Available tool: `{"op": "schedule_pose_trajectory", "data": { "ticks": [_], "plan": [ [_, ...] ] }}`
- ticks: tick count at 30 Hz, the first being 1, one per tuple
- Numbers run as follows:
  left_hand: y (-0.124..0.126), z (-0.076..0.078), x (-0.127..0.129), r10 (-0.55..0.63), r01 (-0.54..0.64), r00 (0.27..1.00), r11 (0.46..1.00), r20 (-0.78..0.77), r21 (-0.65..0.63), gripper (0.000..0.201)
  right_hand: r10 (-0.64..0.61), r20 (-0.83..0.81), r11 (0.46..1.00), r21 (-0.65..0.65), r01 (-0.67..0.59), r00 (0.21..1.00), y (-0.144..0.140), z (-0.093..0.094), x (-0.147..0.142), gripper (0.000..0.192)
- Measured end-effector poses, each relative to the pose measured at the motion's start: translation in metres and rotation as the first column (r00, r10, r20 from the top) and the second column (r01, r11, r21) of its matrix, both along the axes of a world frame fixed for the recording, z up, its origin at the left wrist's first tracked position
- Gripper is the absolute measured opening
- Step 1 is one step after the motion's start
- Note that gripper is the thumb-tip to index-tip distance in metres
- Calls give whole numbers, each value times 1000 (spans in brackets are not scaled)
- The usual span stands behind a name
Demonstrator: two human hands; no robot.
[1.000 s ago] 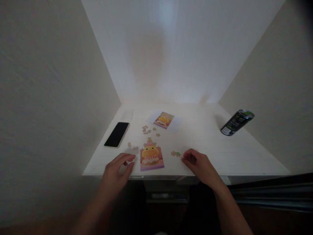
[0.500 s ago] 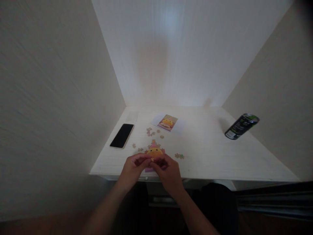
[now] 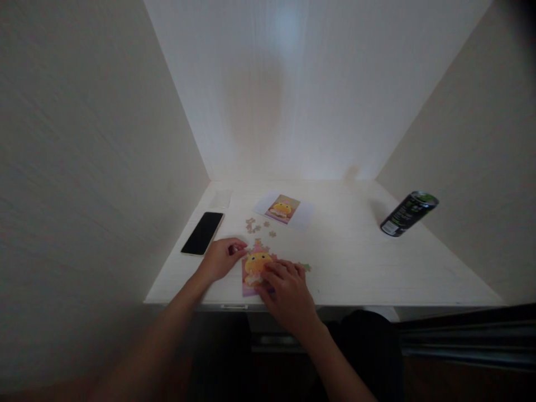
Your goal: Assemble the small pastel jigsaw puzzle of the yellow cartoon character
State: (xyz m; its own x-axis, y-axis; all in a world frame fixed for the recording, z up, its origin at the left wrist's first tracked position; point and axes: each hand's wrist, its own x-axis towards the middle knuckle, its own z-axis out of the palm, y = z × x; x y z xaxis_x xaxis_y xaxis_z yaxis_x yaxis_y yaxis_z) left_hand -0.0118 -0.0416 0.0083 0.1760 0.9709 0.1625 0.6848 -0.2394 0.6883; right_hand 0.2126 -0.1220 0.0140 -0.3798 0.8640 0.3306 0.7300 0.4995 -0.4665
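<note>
A part-built jigsaw puzzle [image 3: 254,267] with a yellow figure on pink lies near the front edge of the white desk [image 3: 368,268]. My right hand [image 3: 285,290] rests on the puzzle's right side, fingers pressed down on it. My left hand [image 3: 221,258] lies at the puzzle's upper left corner, fingertips touching its edge. Loose puzzle pieces [image 3: 256,226] are scattered behind the puzzle, and a couple more loose pieces [image 3: 306,267] lie by my right hand. A reference picture [image 3: 282,208] of the same figure lies further back.
A black phone [image 3: 202,232] lies face up at the left of the desk. A dark drink can [image 3: 408,214] stands at the back right near the wall. Pale walls close in the desk on three sides.
My hands came together over the puzzle, then parted. My left hand now sits at the upper left corner and my right hand presses on the right side.
</note>
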Motion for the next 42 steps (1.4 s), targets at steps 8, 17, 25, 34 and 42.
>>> {"op": "schedule_pose_trajectory", "data": {
  "ticks": [8,17,25,34,42],
  "plan": [
    [-11,4,4,-68,77,993,992,-98,99,15,6,10,1000,-6,-6,1000,1,6,1,19],
    [-13,6,3,-155,189,972,962,-174,198,16,5,-3,1000,-11,-5,1000,1,5,1,20],
    [-15,3,2,-140,184,971,956,-192,230,15,3,-14,1000,-10,-4,1000,1,1,0,19],
    [-15,4,5,-126,168,974,958,-186,234,13,-15,-6,1000,4,16,1000,2,-9,-3,20],
    [-14,1,6,-99,142,979,959,-180,245,13,-27,-28,1000,15,27,999,1,-9,-4,19]
  ]
}}
